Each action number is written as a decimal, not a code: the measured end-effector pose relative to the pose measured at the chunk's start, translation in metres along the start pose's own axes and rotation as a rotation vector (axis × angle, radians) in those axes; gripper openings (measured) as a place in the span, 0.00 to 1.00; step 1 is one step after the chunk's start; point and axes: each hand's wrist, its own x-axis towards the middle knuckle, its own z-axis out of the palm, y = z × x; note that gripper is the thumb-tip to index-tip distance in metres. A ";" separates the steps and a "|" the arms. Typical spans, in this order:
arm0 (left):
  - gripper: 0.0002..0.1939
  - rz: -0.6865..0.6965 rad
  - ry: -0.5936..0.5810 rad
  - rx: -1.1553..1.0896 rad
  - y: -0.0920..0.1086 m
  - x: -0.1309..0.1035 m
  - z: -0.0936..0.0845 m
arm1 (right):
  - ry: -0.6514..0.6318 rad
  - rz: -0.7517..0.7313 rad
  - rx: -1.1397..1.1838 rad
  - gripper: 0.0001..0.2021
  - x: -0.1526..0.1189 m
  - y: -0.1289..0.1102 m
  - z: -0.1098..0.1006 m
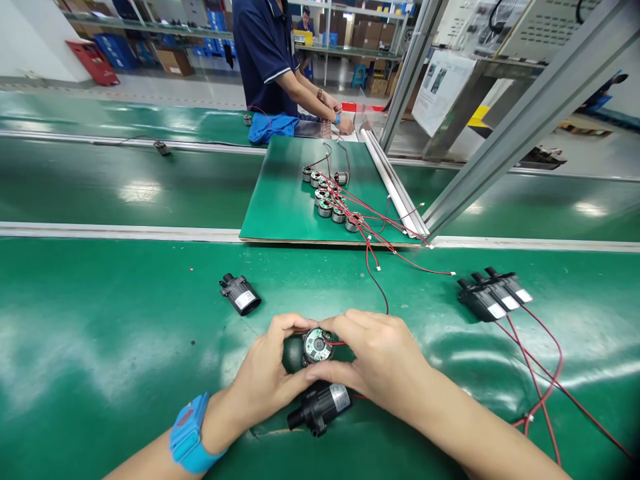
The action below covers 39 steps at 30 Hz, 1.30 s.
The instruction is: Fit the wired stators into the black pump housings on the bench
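Both hands meet around a round part (318,345) with a green circuit board on its face and red wires, set in a dark housing. My left hand (273,367) curves round its left side, thumb below and fingers above. From the right, my right hand (373,353) pinches the same part between thumb and fingers. Just below the hands lies a black pump housing (320,408) with a white label. Another black housing (241,294) rests on the green bench, up and left of my hands. A blue band is on my left wrist.
Several motors (325,200) with red wires sit on a raised green board (280,193). Three black housings (493,295) with trailing wires lie at right. A metal post (525,107) rises beyond; a person (265,60) works across the bench.
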 end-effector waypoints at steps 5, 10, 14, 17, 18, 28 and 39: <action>0.13 0.173 -0.097 0.089 0.001 0.002 -0.005 | -0.061 -0.013 -0.017 0.22 0.002 -0.002 -0.001; 0.14 0.233 -0.196 0.291 0.007 0.005 -0.012 | -0.143 -0.001 -0.093 0.16 0.003 -0.002 0.000; 0.14 0.298 -0.167 0.352 0.006 0.000 -0.013 | -0.106 -0.030 -0.101 0.15 0.001 -0.005 0.003; 0.13 0.409 -0.055 0.438 0.004 -0.004 -0.014 | -0.030 -0.103 -0.140 0.15 -0.001 -0.008 0.006; 0.13 0.415 -0.026 0.455 0.003 -0.004 -0.014 | -0.019 -0.117 -0.157 0.15 -0.001 -0.008 0.007; 0.13 0.064 -0.245 0.223 0.014 0.017 -0.014 | -0.247 0.133 -0.183 0.16 0.007 0.001 0.000; 0.21 -0.056 0.093 0.828 -0.030 0.017 -0.078 | -0.046 0.123 -0.240 0.12 0.037 0.038 -0.012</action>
